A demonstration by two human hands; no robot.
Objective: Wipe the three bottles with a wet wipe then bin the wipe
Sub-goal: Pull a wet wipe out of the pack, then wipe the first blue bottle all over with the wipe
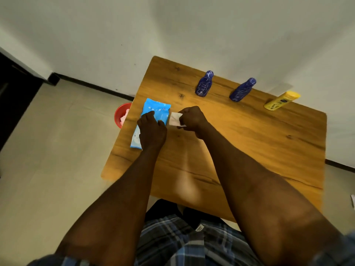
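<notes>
Your plaid shirt [172, 240], then both hands over the table [249, 143].
Your right hand [192, 119] pinches the wipe [175, 119] just beside the pack [153, 112]; your left hand [151, 129] presses flat on the pack. The three bottles [204, 86] stand well beyond your grip.

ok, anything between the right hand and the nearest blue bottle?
No. In the head view, only bare table lies between the right hand, holding the wipe, and that blue bottle.
</notes>
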